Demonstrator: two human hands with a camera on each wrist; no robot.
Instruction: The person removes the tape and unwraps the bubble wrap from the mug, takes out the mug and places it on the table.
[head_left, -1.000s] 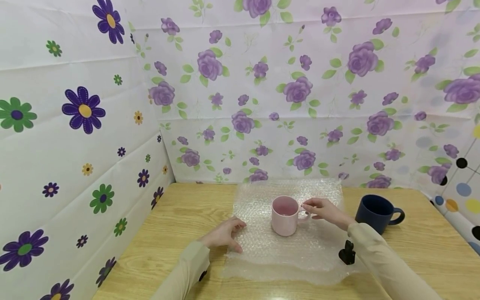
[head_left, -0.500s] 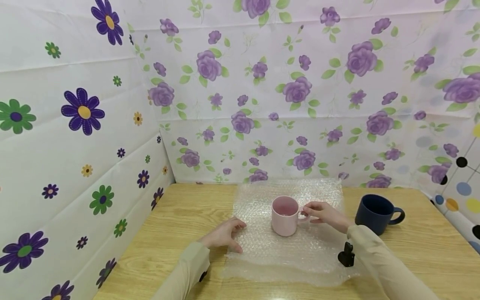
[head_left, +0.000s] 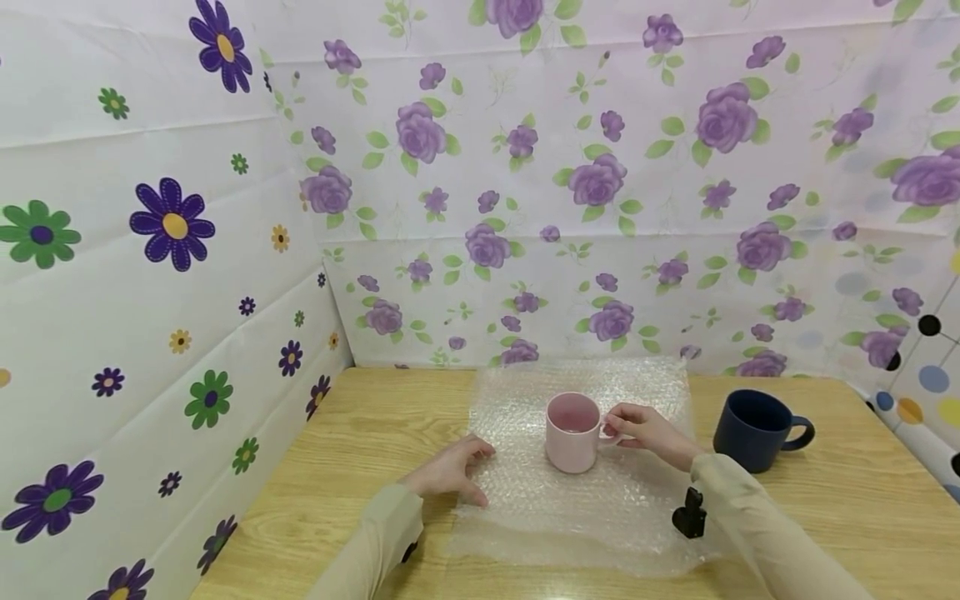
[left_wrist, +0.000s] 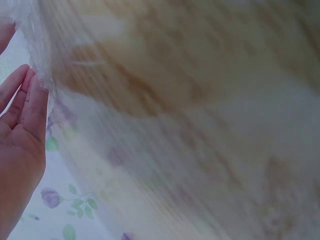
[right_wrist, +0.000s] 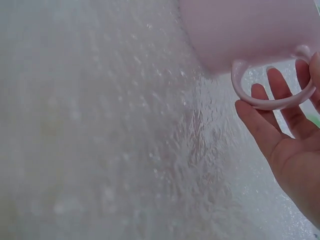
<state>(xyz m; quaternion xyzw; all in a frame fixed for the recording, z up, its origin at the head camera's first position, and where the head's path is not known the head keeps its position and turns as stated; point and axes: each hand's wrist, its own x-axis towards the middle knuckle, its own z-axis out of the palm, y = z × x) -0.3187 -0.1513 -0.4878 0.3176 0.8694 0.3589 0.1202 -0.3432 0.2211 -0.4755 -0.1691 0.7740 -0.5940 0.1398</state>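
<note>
A pink mug (head_left: 572, 433) stands upright on a sheet of bubble wrap (head_left: 525, 492) on the table. My right hand (head_left: 648, 433) holds the mug's handle from the right. In the right wrist view, fingers of the right hand (right_wrist: 295, 145) pass through the loop of the handle (right_wrist: 270, 103). My left hand (head_left: 450, 471) rests at the left edge of the bubble wrap with its fingers relaxed, apart from the mug. In the left wrist view, fingertips of the left hand (left_wrist: 25, 135) touch the edge of the wrap (left_wrist: 42, 60).
A dark blue mug (head_left: 753, 429) stands on the wooden table (head_left: 375, 425) to the right, beyond my right forearm. A floral cloth (head_left: 487, 167) hangs behind the table, and another flowered cloth (head_left: 150, 317) borders the left side.
My right hand has settled from the top of the handle into a hold on it, with the fingers slightly lower. The pink mug and left hand have stayed in place.
</note>
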